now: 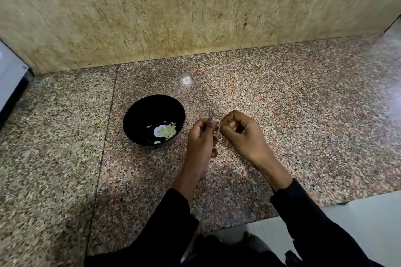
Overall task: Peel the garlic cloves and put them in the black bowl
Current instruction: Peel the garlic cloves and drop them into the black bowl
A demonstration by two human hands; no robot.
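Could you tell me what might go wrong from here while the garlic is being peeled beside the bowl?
Both the left hand and right hand pinch a small clove above the speckled counter, not over the black bowl. If it slips, it would likely land on the counter, where pale pieces may be hard to spot. Loose skin could also drift into the peeled garlic nearby.

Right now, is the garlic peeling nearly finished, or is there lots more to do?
Some is done: several pale peeled cloves already lie in the black bowl. One is in hand: the left hand and right hand pinch a small clove between their fingertips, beside the bowl. It must still go in. No other unpeeled cloves show clearly on the granite counter, so this may be the last.
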